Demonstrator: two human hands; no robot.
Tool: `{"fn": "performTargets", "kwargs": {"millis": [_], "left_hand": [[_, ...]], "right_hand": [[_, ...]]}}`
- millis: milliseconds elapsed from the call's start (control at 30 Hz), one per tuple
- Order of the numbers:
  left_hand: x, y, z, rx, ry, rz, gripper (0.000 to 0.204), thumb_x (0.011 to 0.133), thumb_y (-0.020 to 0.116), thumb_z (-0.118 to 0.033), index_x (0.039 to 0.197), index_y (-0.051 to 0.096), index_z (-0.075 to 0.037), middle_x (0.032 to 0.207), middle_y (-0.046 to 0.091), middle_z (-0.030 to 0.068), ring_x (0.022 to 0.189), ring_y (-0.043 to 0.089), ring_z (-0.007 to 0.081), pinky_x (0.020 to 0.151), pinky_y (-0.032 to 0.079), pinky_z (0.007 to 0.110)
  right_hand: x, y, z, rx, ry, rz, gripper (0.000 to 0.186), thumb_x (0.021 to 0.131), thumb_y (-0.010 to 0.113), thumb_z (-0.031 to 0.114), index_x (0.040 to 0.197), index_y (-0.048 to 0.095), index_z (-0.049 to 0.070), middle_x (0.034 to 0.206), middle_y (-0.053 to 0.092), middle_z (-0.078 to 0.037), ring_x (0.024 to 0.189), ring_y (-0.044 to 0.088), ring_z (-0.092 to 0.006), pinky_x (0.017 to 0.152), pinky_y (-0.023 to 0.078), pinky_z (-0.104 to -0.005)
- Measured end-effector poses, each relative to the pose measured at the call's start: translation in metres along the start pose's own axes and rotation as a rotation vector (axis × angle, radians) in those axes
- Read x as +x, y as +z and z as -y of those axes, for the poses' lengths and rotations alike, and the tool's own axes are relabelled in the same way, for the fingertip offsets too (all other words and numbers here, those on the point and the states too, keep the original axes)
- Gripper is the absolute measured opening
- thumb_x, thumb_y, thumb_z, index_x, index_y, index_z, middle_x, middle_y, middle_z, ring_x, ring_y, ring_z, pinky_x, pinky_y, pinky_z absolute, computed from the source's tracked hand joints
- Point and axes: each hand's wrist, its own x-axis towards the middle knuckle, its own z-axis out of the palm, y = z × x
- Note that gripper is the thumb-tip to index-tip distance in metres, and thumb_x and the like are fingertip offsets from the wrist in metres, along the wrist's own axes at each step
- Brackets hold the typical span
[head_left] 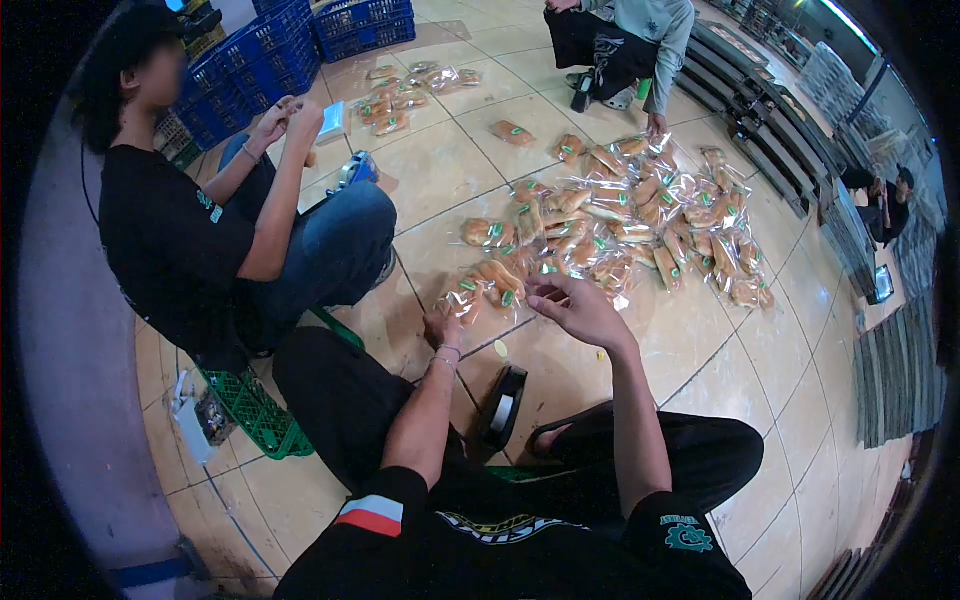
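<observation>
In front of me, my left hand [443, 326] closes on the near edge of a clear-bagged bread roll [464, 298] with a green label. Another bagged roll [505, 282] lies between my two hands, beside the first. Just to its right is my right hand [580, 308], raised with its fingers curled and drawn together toward the thumb; whatever they pinch, if anything, is too small to make out. Beyond both hands spreads a wide heap of bagged bread [610, 215] on the tiled floor. A black tape dispenser [502, 408] stands between my knees.
At left, a seated person [190, 230] holds both hands up near a blue tape dispenser [356, 170]. Across the heap, another person [650, 50] reaches down to it. Blue crates [250, 65] stand behind, a green crate [260, 410] at left, dark stacked trays [760, 110] at right.
</observation>
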Motion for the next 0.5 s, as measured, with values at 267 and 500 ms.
{"fn": "performTargets", "kwargs": {"millis": [267,500], "left_hand": [[-0.138,-0.191,-0.175,0.339,1.241,0.536,0.05,0.076,0.064,-0.001,0.126,0.058,-0.005,0.103,0.065,0.0162,0.094,0.064,0.0268,0.085,0.052,0.036],[-0.195,-0.226,-0.18,-0.731,0.903,0.394,0.059,0.084,0.079,-0.023,0.132,0.054,0.001,0.121,0.062,0.0149,0.112,0.058,0.0202,0.093,0.051,0.032]], "right_hand": [[0.018,0.036,0.003,-0.48,-0.468,-0.491,0.059,0.074,0.084,0.024,0.125,0.061,0.004,0.114,0.066,-0.016,0.104,0.063,-0.0338,0.091,0.05,-0.0416],[0.002,0.024,0.033,0.437,-0.238,-0.041,0.059,0.071,0.089,0.031,0.116,0.063,0.004,0.102,0.067,-0.004,0.093,0.062,-0.0121,0.083,0.05,-0.0298]]}}
